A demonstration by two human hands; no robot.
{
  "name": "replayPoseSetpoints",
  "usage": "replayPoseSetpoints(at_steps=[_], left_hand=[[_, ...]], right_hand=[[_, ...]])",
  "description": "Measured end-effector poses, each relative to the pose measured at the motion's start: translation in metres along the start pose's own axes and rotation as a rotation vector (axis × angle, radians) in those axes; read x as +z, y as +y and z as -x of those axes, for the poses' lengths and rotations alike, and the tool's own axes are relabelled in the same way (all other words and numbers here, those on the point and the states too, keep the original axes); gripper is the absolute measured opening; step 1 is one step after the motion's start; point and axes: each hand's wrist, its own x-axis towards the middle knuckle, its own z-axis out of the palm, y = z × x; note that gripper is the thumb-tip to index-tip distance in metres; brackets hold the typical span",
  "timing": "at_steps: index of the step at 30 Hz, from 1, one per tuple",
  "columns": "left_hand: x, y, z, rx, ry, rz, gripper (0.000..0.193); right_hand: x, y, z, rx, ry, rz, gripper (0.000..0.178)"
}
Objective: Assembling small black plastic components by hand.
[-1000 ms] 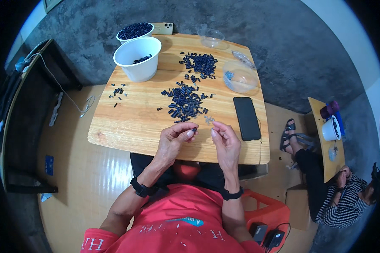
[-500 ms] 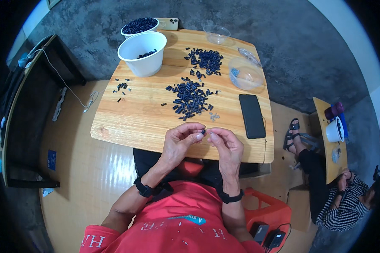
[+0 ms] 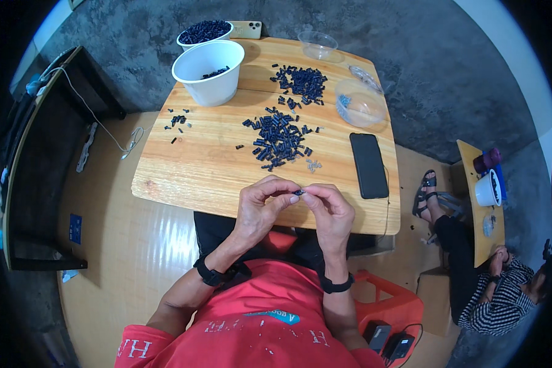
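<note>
Over the table's near edge, my left hand point(image 3: 259, 207) pinches a small black tubular piece point(image 3: 299, 192) between thumb and fingertips. My right hand point(image 3: 331, 216) is closed in a pinch at the other end of that piece; whatever lies between its fingertips is too small to name. Just beyond my hands is a loose pile of similar black pieces point(image 3: 278, 138), with a little cluster of tiny clear bits point(image 3: 313, 165) at its near right. A second pile of black pieces point(image 3: 300, 83) lies farther back.
A white tub point(image 3: 208, 86) with some black pieces and a fuller tub point(image 3: 184, 42) stand at the back left. On the right are a clear bowl point(image 3: 365, 110) and a black phone point(image 3: 369, 165). Another person point(image 3: 500, 294) sits at the far right by a small table.
My fingertips have drawn closer together around the black piece, which now lies more level between them. The view has shifted slightly.
</note>
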Motion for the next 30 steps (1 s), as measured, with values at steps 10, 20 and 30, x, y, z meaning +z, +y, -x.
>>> replayPoseSetpoints(at_steps=[10, 20, 30], left_hand=[[0.002, 0.000, 0.001, 0.058, 0.040, -0.083, 0.014], [-0.009, -0.005, 0.006, -0.172, 0.116, 0.149, 0.013], [-0.034, -0.009, 0.011, -0.244, 0.104, 0.098, 0.012]], right_hand=[[0.003, -0.009, 0.002, -0.140, -0.009, 0.320, 0.010], [0.032, 0.009, 0.021, -0.436, 0.031, 0.629, 0.025], [0.043, 0.017, 0.030, -0.323, -0.129, 0.495, 0.031]])
